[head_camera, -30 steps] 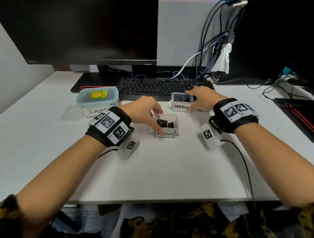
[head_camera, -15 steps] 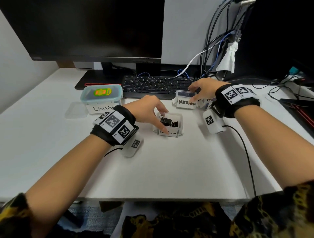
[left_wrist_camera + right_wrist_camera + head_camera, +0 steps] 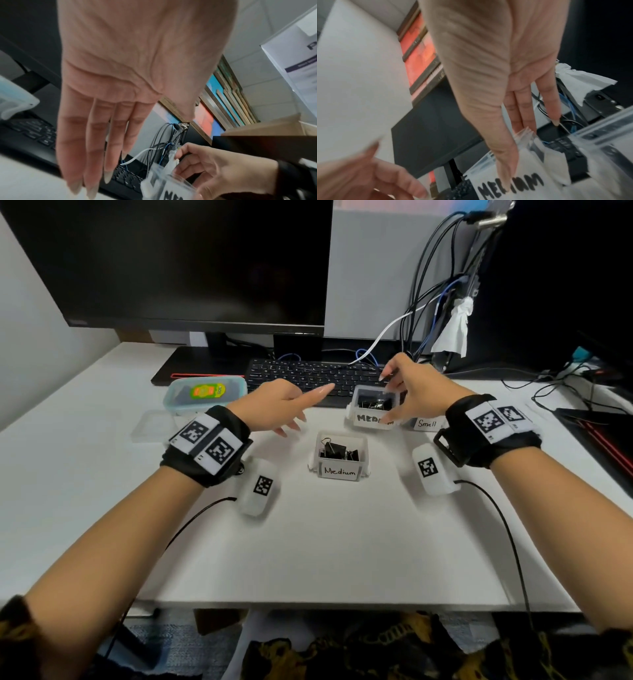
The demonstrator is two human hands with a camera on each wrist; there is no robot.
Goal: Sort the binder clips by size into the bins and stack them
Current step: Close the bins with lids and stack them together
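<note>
Two small clear bins hold black binder clips. The near Medium bin [image 3: 339, 470] stands alone at mid-table with several clips [image 3: 337, 450] inside. My right hand [image 3: 394, 398] grips the far Medium bin [image 3: 368, 417], thumb on its labelled front and fingers over its far rim; the right wrist view shows that label [image 3: 510, 186] under the thumb [image 3: 506, 162]. The Small bin [image 3: 426, 423] is partly hidden behind that hand. My left hand [image 3: 294, 405] hovers empty to the left of both bins, its fingers [image 3: 96, 155] straight. I cannot tell whether the far bin is lifted off the table.
A teal-lidded Large container [image 3: 205, 393] and a clear loose lid [image 3: 150, 426] sit at the left. A black keyboard [image 3: 308, 373] and monitor [image 3: 191, 261] stand behind the bins. Cables [image 3: 428, 313] hang at the back right. The white table [image 3: 325, 542] runs to its front edge.
My left hand has come off the near Medium bin and risen to the left with fingers straightened. My right hand has closed round the far Medium bin.
</note>
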